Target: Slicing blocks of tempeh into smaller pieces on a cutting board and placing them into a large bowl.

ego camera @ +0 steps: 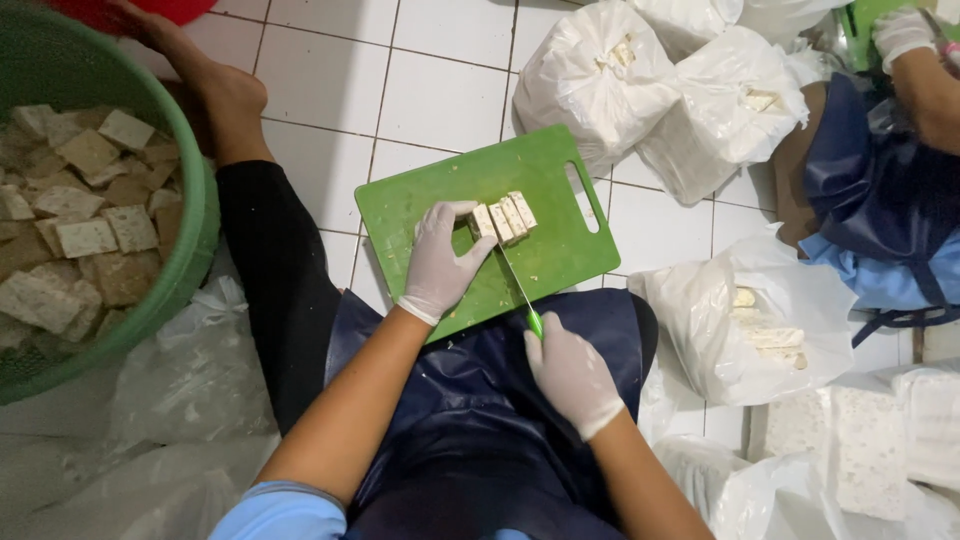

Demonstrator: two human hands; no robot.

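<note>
Left hand point(440, 262), gloved, fingers curled, steadies the sliced tempeh block point(503, 218) on the green cutting board point(440, 205). Right hand point(572, 372) is closed around a knife point(522, 290); its green handle is mostly hidden. Blade tip meets the slices, contact unclear.

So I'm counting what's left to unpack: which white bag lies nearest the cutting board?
The bag just past the board's far right corner, by the handle slot. Its side nearly reaches the board; the other bags lie farther right.
</note>
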